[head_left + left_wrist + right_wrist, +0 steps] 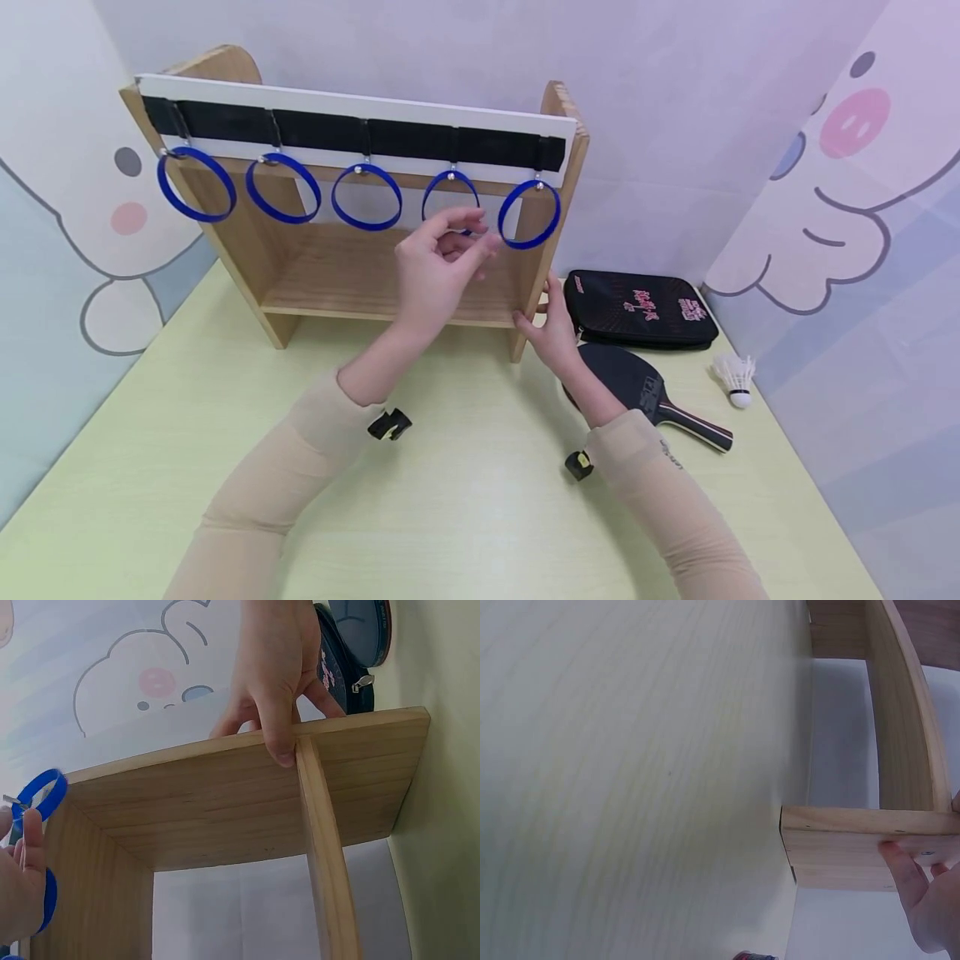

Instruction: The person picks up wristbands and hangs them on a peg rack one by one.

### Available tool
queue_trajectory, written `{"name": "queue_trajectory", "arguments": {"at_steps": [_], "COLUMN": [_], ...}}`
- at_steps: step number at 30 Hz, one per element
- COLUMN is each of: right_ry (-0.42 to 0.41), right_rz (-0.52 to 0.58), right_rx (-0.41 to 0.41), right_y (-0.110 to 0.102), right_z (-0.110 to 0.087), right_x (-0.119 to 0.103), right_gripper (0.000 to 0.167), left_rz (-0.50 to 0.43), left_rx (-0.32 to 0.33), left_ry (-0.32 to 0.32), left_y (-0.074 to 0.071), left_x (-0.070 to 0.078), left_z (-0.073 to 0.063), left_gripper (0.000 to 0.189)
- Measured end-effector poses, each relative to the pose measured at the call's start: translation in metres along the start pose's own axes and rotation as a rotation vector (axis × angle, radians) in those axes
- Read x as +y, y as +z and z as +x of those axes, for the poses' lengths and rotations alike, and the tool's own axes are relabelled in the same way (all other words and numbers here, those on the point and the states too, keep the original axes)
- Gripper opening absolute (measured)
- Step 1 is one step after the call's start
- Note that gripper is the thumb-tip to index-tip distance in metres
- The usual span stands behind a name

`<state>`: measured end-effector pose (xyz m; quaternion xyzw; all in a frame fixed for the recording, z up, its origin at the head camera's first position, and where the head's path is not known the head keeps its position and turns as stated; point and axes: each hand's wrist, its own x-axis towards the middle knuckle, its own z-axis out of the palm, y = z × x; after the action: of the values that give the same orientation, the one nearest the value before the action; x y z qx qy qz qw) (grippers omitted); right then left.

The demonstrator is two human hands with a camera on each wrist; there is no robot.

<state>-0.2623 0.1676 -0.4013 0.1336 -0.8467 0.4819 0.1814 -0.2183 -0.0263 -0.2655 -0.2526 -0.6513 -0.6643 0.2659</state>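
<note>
A wooden shelf [337,267] has a white board [360,96] with a black strip across its top. Several blue rings [367,225] hang from hooks in a row along it. My left hand [442,262] is raised before the two rightmost rings, partly hiding one. Its fingers are loosely bent, with a gap between thumb and forefinger; the fingertips are close to the rightmost ring [551,229]. My right hand [555,333] grips the shelf's right side panel, thumb at the front edge and fingers on the outer face. The left wrist view shows that thumb [277,735] by the shelf board.
Right of the shelf lie a black zipped case [637,308], a black table tennis paddle [622,379] and a white shuttlecock [735,379]. They rest on a pale table [465,517]. Walls with cartoon animals [817,200] stand behind and at the sides.
</note>
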Motion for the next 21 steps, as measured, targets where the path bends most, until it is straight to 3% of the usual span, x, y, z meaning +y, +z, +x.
{"name": "queue_trajectory", "arguments": {"at_steps": [4, 13, 21], "right_ry": [-0.006, -0.005, 0.067], "right_rz": [0.002, -0.003, 0.027], "right_rx": [-0.005, -0.042, -0.205], "right_y": [0.000, -0.006, -0.028], "right_z": [0.001, 0.004, 0.001], "right_x": [0.000, -0.004, -0.009], "right_gripper": [0.080, 0.080, 0.086], "left_rz": [0.042, 0.186, 0.247], "left_rx": [-0.014, -0.063, -0.078], "left_ry": [0.054, 0.166, 0.230], "left_y": [-0.008, -0.022, -0.038], "left_x": [0.002, 0.020, 0.020], "left_z": [-0.004, -0.015, -0.026], "left_gripper": [0.028, 0.029, 0.034]}}
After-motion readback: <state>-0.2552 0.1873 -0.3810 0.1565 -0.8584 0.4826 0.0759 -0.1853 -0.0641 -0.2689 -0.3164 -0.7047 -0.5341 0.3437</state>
